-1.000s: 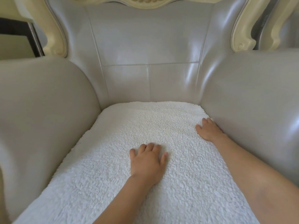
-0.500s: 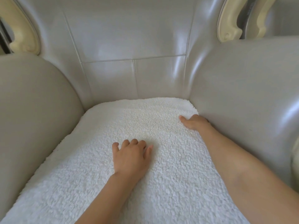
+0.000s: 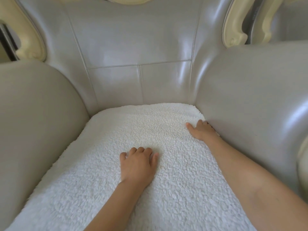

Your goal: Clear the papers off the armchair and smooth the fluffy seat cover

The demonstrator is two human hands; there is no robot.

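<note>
So, no papers in view on the armchair (image 3: 133, 44). Fluffy seat cover (image 3: 100, 172) lies across the seat, back edge at the backrest. Left hand (image 3: 139, 165) rests mid-cover, fingers close together & bent, tips sunk in the pile, holding nothing. Right hand (image 3: 202, 132) sits at the cover's right rear edge, touching the armrest (image 3: 250, 97), thumb out, other fingers tucked toward the crease; can't tell if they pinch the edge. Risks, prob.: bent fingertips drag & bunch the pile; uneven push skews the cover; rear corner ends up rumpled.

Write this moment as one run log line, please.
left hand: pressing seat cover middle | right hand: at cover edge beside armrest | papers: none visible
</note>
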